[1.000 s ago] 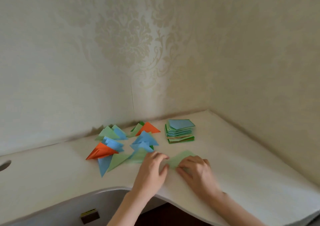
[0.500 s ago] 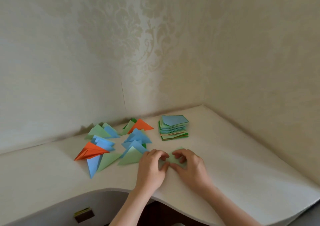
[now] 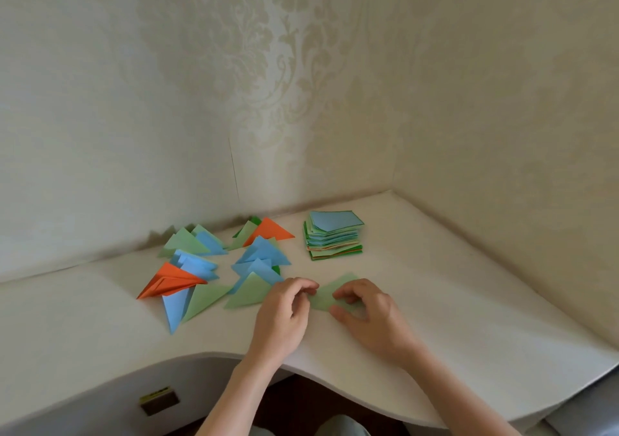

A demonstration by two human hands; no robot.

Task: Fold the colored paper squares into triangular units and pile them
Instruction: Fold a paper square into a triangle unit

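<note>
A light green paper piece lies flat on the white desk between my hands. My left hand pinches its left edge with curled fingertips. My right hand presses on its right part, thumb and fingers bent over it. A stack of unfolded coloured squares, blue on top, stands behind them. To the left lie several folded triangles: green ones, blue ones, and an orange one.
The desk sits in a corner, with patterned wallpaper walls behind and to the right. Its curved front edge runs under my forearms. A small drawer handle shows below the desk at lower left.
Both hands stay on the green paper. The fingers have shifted apart a little, and more of the green paper shows between and behind them. The camera has moved slightly.
</note>
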